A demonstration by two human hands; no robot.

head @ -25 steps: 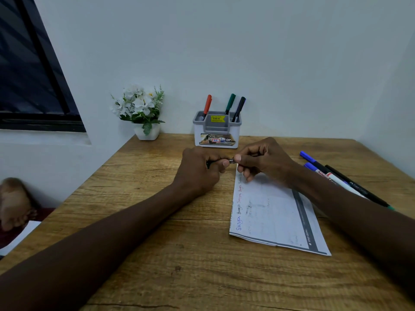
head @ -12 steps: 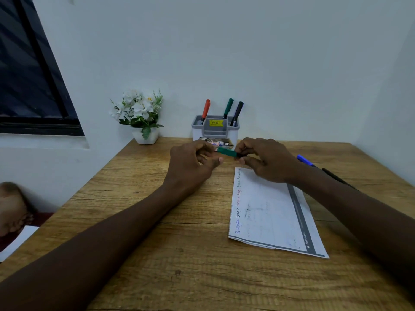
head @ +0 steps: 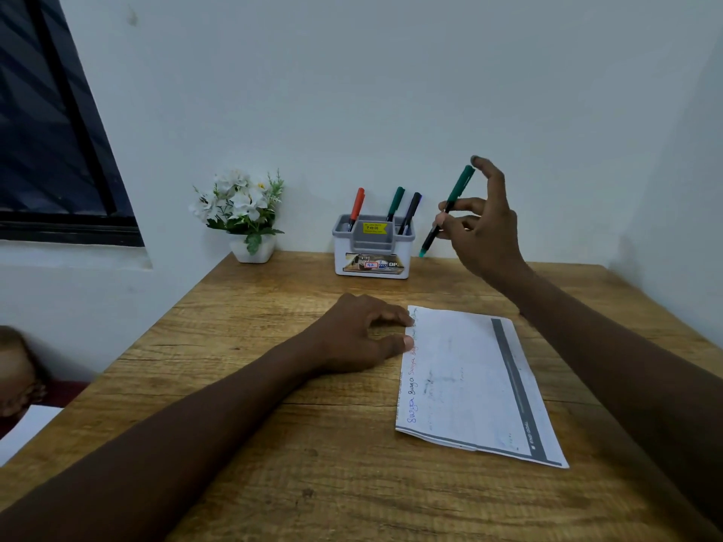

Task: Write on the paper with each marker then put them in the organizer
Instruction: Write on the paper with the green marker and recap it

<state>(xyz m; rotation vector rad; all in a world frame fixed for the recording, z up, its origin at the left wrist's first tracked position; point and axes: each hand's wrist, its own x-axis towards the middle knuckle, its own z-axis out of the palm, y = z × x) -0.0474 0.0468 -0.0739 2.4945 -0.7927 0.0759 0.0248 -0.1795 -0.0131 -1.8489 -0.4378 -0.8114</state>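
I am holding the slim green-capped marker with a black barrel in my right hand, pinched in thumb and fingers, the rest of the hand spread loose. It is hanging in the air just right of the grey-and-white plastic organizer, slanted, tip end down toward that box. My left hand, nearer me than the organizer, is pressing loosely curled and empty on the white folded paper on the wooden counter.

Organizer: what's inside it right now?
Three markers stand in the organizer: a red marker, a green marker and a black marker. Its walls hide their lower ends and anything lower inside.
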